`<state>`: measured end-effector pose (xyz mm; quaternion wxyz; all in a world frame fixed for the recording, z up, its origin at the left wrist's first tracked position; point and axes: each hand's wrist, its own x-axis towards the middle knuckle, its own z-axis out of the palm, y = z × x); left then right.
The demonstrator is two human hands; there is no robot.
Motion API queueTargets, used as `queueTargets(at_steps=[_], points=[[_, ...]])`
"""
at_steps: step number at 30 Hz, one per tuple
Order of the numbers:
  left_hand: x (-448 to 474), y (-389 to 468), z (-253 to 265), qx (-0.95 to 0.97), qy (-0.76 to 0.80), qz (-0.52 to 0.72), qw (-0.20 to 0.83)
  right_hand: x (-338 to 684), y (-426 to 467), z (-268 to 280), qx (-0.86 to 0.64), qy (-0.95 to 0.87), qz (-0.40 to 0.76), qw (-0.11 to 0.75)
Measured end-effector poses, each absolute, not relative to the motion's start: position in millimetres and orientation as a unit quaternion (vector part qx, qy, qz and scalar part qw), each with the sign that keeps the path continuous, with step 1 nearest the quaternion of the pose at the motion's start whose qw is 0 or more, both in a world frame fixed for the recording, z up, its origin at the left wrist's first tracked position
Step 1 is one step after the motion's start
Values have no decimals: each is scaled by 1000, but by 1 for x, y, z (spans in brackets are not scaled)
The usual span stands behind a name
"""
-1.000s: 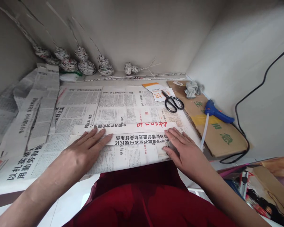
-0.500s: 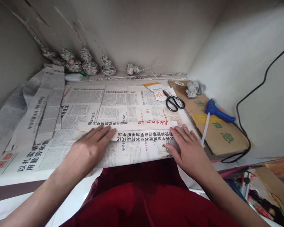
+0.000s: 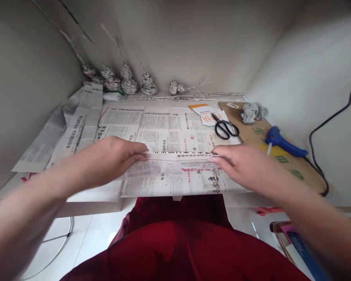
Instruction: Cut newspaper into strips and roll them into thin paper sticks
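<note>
A folded newspaper strip [image 3: 175,156] stretches between my two hands, just above the newspaper sheets [image 3: 152,183] spread on the table. My left hand [image 3: 119,158] pinches its left end between thumb and fingers. At the other end my right hand [image 3: 234,160] grips it the same way. The strip is seen almost edge-on, with black print along it. Both forearms are a little smeared by motion. Black-handled scissors [image 3: 224,127] lie beyond my right hand, partly on a torn white and orange paper piece [image 3: 199,111].
A blue glue gun [image 3: 286,144] rests on flattened cardboard [image 3: 298,168] at the right, near a crumpled grey cloth [image 3: 251,112]. Woven paper gourd shapes [image 3: 130,80] and thin paper rods [image 3: 187,96] line the back wall. Newspaper strips [image 3: 76,128] lie at the left.
My hands were flat on the folded newspaper strip; now they pinch its ends, raised and tilted edge-on. The camera view has turned left, so the background sits further right.
</note>
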<state>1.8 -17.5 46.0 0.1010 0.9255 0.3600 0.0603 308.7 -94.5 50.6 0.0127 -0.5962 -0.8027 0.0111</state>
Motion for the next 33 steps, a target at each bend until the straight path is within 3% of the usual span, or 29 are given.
queueTargets(at_steps=[3, 6, 13, 20, 33], points=[[6, 3, 65, 919, 302, -56, 247, 317, -85, 69, -548, -829, 108, -46], [18, 19, 50, 905, 306, -79, 285, 323, -70, 54, -544, -828, 119, -70], [27, 22, 17, 896, 378, -62, 223, 318, -61, 11, -561, -826, 29, -42], [25, 16, 13, 898, 399, -57, 175, 269, -62, -9, -560, -827, 1, 49], [2, -16, -15, 920, 383, 81, 2, 303, -85, -10, -557, -828, -62, 17]])
